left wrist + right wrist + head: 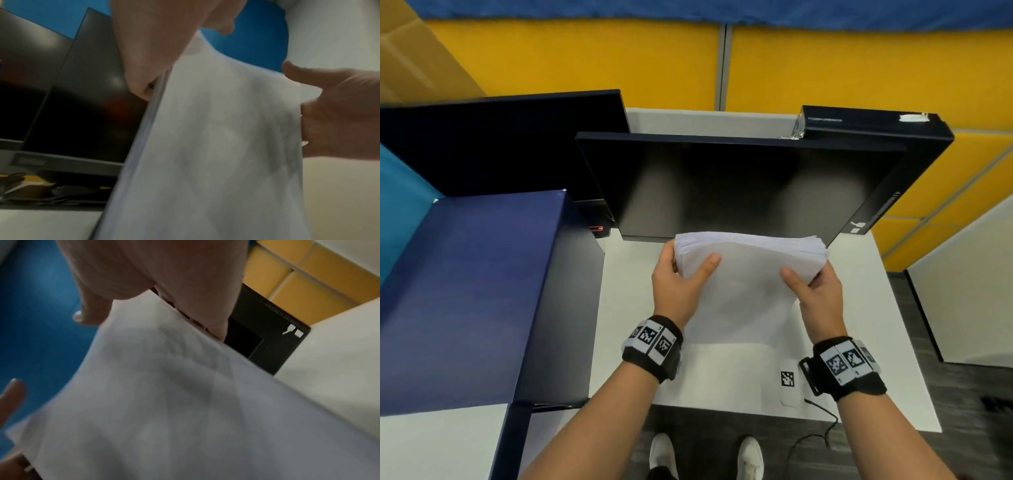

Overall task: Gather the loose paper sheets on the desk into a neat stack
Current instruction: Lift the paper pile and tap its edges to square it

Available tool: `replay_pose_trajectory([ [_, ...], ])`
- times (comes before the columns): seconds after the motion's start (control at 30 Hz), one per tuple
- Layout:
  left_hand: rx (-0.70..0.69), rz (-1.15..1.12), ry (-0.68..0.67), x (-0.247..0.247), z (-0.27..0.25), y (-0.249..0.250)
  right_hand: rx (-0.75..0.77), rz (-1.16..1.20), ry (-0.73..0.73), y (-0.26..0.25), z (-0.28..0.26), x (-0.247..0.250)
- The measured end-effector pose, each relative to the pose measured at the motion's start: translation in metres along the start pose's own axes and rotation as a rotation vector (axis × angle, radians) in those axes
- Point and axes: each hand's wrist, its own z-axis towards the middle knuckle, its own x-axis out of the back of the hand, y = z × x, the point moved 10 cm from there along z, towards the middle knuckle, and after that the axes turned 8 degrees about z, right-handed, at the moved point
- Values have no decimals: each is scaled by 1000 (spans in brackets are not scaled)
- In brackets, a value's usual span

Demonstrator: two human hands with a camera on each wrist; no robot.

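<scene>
A thick stack of white paper sheets (pixel 746 274) stands tilted on its lower edge on the white desk (pixel 859 308), in front of the monitor. My left hand (pixel 681 274) grips its left side, thumb on the near face and fingers behind. My right hand (pixel 815 287) grips the right side the same way. The top edges fan slightly at the upper right. In the left wrist view the stack (pixel 216 146) fills the middle, with my left hand (pixel 152 65) on its edge and my right hand (pixel 333 113) opposite. In the right wrist view the stack (pixel 185 402) sits under my right hand (pixel 164 288).
A dark monitor (pixel 722 185) stands right behind the stack, with a second one (pixel 500 144) at the back left. A tall blue box (pixel 476 291) borders the desk on the left. A small white device with a marker tag (pixel 789 382) lies near the front edge.
</scene>
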Motion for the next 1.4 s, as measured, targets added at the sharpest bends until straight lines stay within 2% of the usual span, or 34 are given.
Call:
replay_pose_trajectory([
  [0.1,0,-77,107,-1,-7,19,45,73,98,-21,-1,-3],
  [0.2,109,-93,209,-1,-10,21,29,41,232,-27,2,-3],
  [0.33,148,-100,231,-1,-7,21,49,-22,290,-34,7,3],
  [0.53,116,-71,184,1,-11,21,84,-30,161,-39,4,2],
  [0.63,18,-69,8,-4,-10,17,80,-27,171,-39,5,6],
  [0.7,-34,20,-125,-10,-10,4,95,-64,108,-42,4,4],
  [0.8,107,139,-133,-7,-6,-21,82,-141,-37,-44,3,1],
  [0.83,116,175,-125,-7,-1,-20,90,-183,-63,-47,5,3],
  [0.87,61,239,-133,-9,7,-10,112,-258,-70,-54,8,6],
  [0.93,-206,462,-198,-17,21,33,214,-490,-75,-75,13,12],
  [1.0,-458,676,-323,-39,24,76,354,-706,-162,-96,12,-3],
  [1.07,-616,890,-464,-66,15,95,353,-701,-304,-97,11,-31],
  [1.13,-691,940,-534,-79,3,98,327,-643,-400,-86,6,-58],
  [1.2,-650,836,-538,-68,1,92,376,-660,-392,-75,1,-64],
  [1.23,-586,798,-516,-52,7,80,381,-639,-363,-70,1,-55],
  [1.33,-258,828,-373,25,36,19,307,-514,-239,-59,5,-9],
  [1.37,-146,774,-297,52,42,0,279,-493,-203,-57,5,4],
  [1.4,-42,628,-220,73,48,-20,243,-467,-186,-54,5,12],
])
